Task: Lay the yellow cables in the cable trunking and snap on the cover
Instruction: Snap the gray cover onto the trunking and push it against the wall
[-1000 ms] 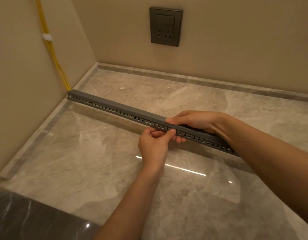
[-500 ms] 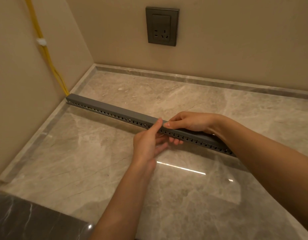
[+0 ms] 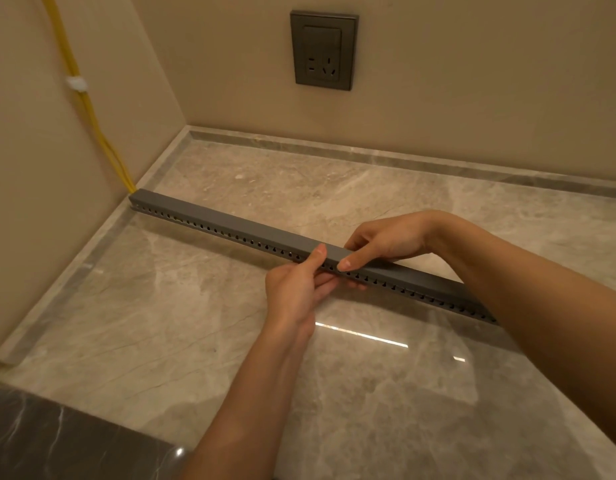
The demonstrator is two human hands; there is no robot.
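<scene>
A person's two hands meet at the centre of the frame over a long grey cable trunking; it lies on a pale stone surface, running from the middle left down toward the right edge. The flat cover already sits along its top; whether it is fully clicked home cannot be told. The left hand pinches the cable trunking, thumb on the top edge, fingers underneath; the right hand curls over it from the far side, one fingertip pressing the near top edge. The yellow cables come down the wall at upper left, held by a white clip, and enter the trunking's far end.

Likely best practice: squeeze cover and wall together in short steps along the length, keeping the channel flat.

A raised stone edge borders the left and back; the wall socket sits well apart; open surface lies below the hands.
</scene>
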